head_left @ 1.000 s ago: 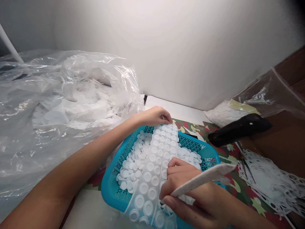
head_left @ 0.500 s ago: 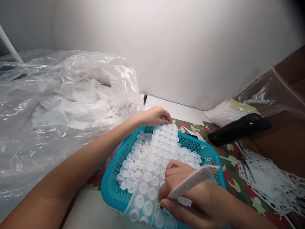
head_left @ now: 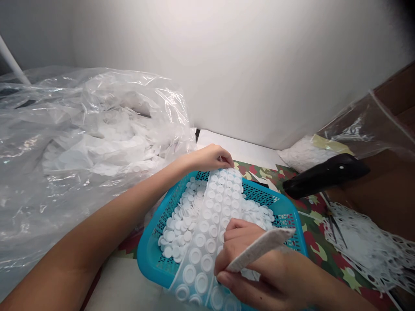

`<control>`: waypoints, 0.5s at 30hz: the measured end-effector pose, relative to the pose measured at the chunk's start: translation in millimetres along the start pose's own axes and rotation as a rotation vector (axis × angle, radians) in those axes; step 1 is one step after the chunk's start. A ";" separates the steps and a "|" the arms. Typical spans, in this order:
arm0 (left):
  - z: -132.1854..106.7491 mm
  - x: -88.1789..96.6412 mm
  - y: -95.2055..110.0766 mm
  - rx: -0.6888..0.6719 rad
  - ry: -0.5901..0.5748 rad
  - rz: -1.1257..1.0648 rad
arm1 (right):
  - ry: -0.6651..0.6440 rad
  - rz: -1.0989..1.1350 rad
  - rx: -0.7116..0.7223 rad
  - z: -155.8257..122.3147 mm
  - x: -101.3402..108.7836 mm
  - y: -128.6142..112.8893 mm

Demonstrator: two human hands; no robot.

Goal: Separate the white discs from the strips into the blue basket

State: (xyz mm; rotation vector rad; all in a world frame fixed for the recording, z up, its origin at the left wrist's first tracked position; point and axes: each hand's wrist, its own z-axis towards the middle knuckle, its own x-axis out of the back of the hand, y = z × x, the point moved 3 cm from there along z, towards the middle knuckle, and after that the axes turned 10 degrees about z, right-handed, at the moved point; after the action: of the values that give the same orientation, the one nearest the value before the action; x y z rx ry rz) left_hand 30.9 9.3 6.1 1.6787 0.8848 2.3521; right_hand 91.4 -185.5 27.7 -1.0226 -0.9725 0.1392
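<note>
The fingers of the right hand (head_left: pixel 236 246) are curled closed, with a narrow, off-white fuzzy strip (head_left: pixel 261 249) pinched against the thumb at the lower right of centre. The fingers of the left hand (head_left: pixel 210 157) are hooked over the far end of a long translucent plastic band studded with rows of round white discs (head_left: pixel 207 233). The band is laid lengthwise across a turquoise perforated plastic basket (head_left: pixel 149 259), and its near end hangs over the rim. Loose round white discs (head_left: pixel 177 229) are heaped in the basket. The basket is set on a red-and-green camouflage-patterned cloth (head_left: pixel 319 250) on a white bench (head_left: pixel 123 285). To the right, a white perforated plastic web (head_left: pixel 366 246) and a black elongated handle (head_left: pixel 324 176) are seen. At the upper left, a crumpled clear plastic bag (head_left: pixel 87 129) is piled, holding white scraps.
</note>
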 end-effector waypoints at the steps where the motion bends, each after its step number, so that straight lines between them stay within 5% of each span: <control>1: 0.0 0.0 0.2 0.001 -0.001 0.003 | -0.001 0.001 0.003 0.0 0.1 -0.4; 15: -0.8 0.4 0.9 0.013 -0.008 0.010 | -0.006 -0.003 0.015 1.6 0.9 0.0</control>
State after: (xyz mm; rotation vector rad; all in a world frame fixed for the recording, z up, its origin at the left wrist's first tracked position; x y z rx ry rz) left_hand 30.2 8.4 6.7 1.7003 0.8946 2.3491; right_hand 90.8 -184.0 28.5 -1.0074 -0.9771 0.1471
